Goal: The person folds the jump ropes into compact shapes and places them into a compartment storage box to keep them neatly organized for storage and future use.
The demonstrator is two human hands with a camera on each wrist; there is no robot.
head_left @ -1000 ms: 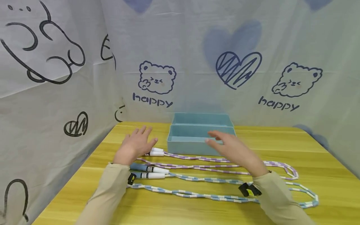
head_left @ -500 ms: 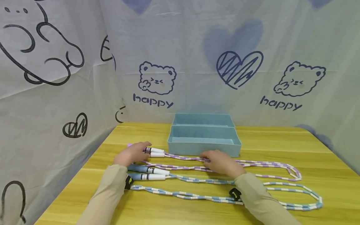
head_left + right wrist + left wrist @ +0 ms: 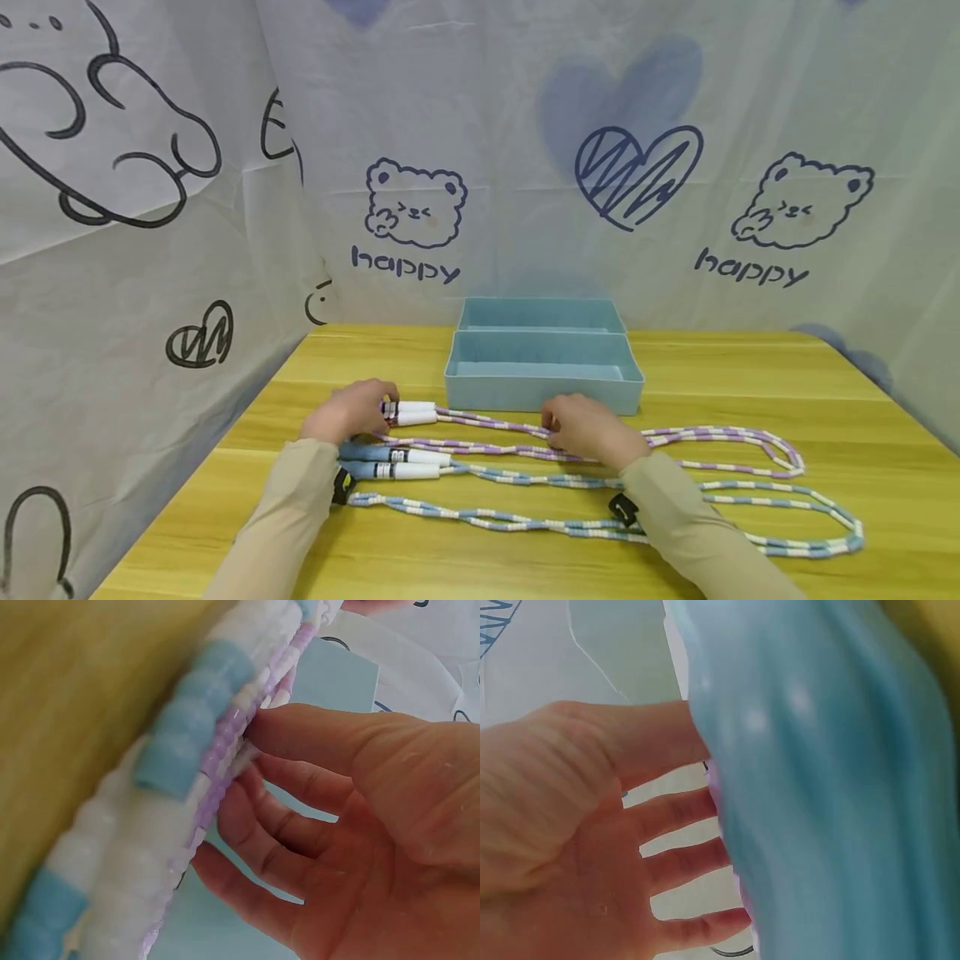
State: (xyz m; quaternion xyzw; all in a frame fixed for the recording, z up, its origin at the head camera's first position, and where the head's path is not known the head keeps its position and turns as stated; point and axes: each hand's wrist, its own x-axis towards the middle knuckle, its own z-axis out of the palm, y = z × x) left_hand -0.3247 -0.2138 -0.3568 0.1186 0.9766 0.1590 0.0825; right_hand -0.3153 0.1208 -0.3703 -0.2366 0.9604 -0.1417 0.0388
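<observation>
Gripping the purple handles (image 3: 416, 407), our left hand (image 3: 348, 412) came in over them from the near left. We had the fingers bent across them, and the left wrist view showed thumb and fingers set against the purple from one side. The blue handles (image 3: 397, 471) hid our fingertips there, so we could not tell how firm the hold was. Both purple handles lay side by side, white ends to the right, which probably let one hand span the pair.

Just nearer to us lay the blue handles, paired the same way and untouched by our fingers. We had the left wrist close above them, likely because they sat between us and the purple pair. The blue rope (image 3: 577, 525) ran rightward from them and doubled back, a lay that presumably spared it tangles.

Beyond the ropes, in the middle of the table (image 3: 450, 567), stood the box (image 3: 525, 393), its hollow facing up and its front wall towards us.

Just before that wall, our right hand (image 3: 592, 429) had the purple rope (image 3: 517, 450) pinched between thumb and curled fingers, partway along its length. We judged that such a hold, well apart from the left one, would support the limp strands between. Right of that hand, the purple loop rested on the wood, with the wider blue loop nearer us.
</observation>
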